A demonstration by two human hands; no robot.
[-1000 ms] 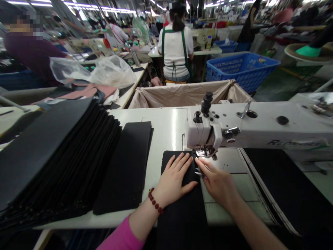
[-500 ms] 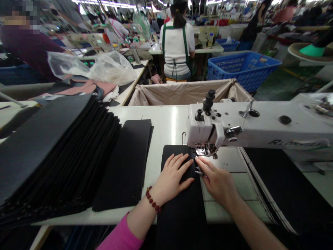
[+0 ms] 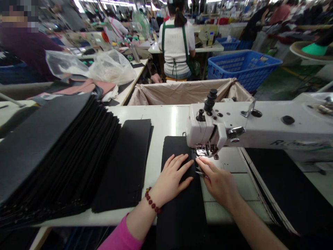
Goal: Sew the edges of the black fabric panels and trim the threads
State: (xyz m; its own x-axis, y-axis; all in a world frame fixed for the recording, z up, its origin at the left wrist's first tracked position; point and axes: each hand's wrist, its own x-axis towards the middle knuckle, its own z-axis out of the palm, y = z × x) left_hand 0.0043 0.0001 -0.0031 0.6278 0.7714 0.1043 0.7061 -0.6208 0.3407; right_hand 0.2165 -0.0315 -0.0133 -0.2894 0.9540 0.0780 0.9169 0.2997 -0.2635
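Note:
A long black fabric panel [image 3: 182, 215] lies on the white machine table, running off its front edge, with its right edge by the presser foot [image 3: 202, 152] of the white sewing machine [image 3: 260, 121]. My left hand [image 3: 173, 180] rests flat on the panel, fingers spread, left of the foot. At the panel's right edge, just in front of the foot, are the fingertips of my right hand [image 3: 221, 185]. Small metal thread snips [image 3: 199, 172] are tucked in that hand, blades pointing left; their handles are hidden by the fingers.
Left of me stand a tall stack of black panels [image 3: 52, 139] and a lower one [image 3: 125, 163]. More black pieces with pale edges [image 3: 281, 180] lie right, under the machine arm. Behind the table is a cloth-lined bin [image 3: 177, 93], then a blue basket [image 3: 241, 67] and a seated co-worker [image 3: 175, 45].
The black panel has slid away from me, its far end now further past the presser foot. Both hands keep nearly the same place and pose.

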